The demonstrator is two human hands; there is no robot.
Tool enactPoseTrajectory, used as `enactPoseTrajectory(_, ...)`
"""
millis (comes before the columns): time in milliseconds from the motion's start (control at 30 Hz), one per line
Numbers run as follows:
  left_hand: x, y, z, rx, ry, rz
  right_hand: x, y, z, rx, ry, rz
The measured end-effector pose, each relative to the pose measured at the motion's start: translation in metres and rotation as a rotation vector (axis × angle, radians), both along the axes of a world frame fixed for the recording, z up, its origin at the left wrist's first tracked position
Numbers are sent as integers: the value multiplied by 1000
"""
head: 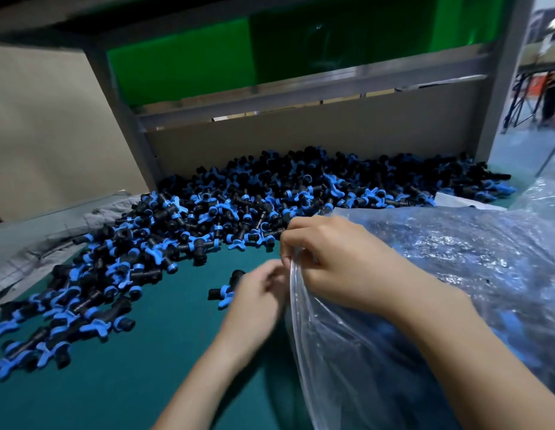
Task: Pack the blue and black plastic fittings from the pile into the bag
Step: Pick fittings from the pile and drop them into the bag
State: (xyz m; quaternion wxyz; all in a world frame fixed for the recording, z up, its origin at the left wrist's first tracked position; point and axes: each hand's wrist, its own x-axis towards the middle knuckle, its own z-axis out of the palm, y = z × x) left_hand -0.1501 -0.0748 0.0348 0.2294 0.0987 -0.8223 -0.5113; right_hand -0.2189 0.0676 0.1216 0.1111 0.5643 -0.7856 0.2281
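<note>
In the head view, a clear bag [456,274] is seen at the near right of the green mat [146,367], with blue and dark shapes showing through its film, so part of the packing is judged done. A broad pile [270,193] of fittings is spread from the far wall round to the near left, so much is judged left to pack. The bag's rim is pinched by the curled fingers of the right hand [338,262] and held up at its left edge. The left hand [257,296] is blurred just beside that rim, its fingers curled; whether anything is held in it cannot be told. One loose fitting [220,294] lies on the mat next to the left hand, apart from the pile.
</note>
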Motion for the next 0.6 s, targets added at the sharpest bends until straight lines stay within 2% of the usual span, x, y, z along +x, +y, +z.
enactPoseTrajectory(67, 10, -37, -19, -338, -8, 368, -2, -1, -3, 36, -6, -5)
enactPoseTrajectory(100, 18, -54, -28, -481, -84, 515, -2, -1, -4, 55, -11, -7)
enactPoseTrajectory(133, 22, -70, -34, -518, -167, 576, -4, -1, -5, 72, -18, -9)
enactPoseTrajectory(200, 23, -89, -43, -521, -292, 544, -5, -1, -8, 99, -36, -15)
enactPoseTrajectory(300, 16, -99, -50, -582, -368, 457, -7, -1, -12, 130, -51, -28)
enactPoseTrajectory(533, 16, -104, -56, -608, -284, 314, -12, -4, -18, 188, -46, -41)
enactPoseTrajectory(600, 12, -97, -55, -444, -183, 345, -13, -4, -19, 203, -50, -47)
